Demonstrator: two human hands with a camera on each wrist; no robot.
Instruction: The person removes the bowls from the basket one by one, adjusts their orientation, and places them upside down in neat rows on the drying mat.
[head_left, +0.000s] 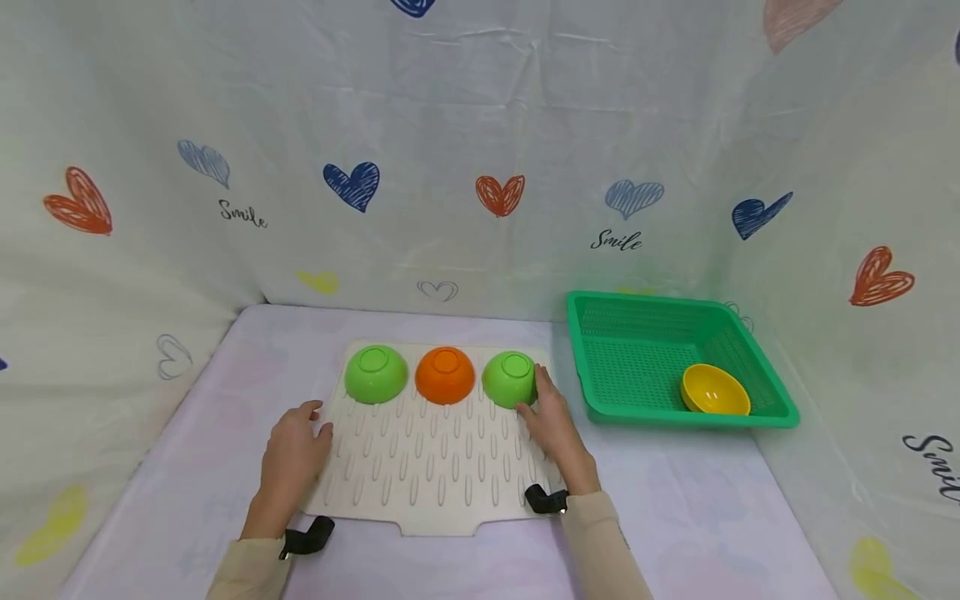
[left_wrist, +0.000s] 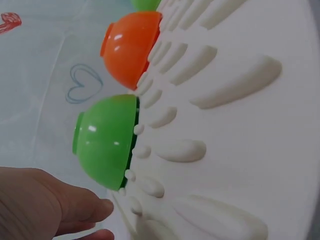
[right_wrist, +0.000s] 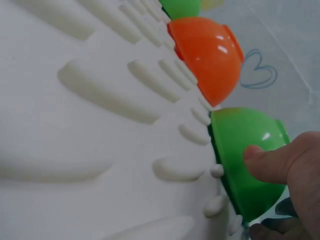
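Three bowls sit upside down in a row along the far side of a cream ribbed drying board (head_left: 442,504): a green bowl (head_left: 377,375) at left, an orange bowl (head_left: 446,377) in the middle, another green bowl (head_left: 510,380) at right. My right hand (head_left: 553,423) holds the right green bowl by its right side. The right wrist view shows the thumb (right_wrist: 270,162) across that bowl's wall, with other fingers low behind it. At the board's left edge, my left hand (head_left: 294,450) hovers with fingers loosely bent and nothing in them, apart from the left green bowl (left_wrist: 107,142).
A green basket (head_left: 622,412) stands to the right of the board, with a yellow bowl (head_left: 715,390) tilted in its near right corner. Heart-printed sheeting (head_left: 480,125) rises behind the table (head_left: 262,358) and along both sides.
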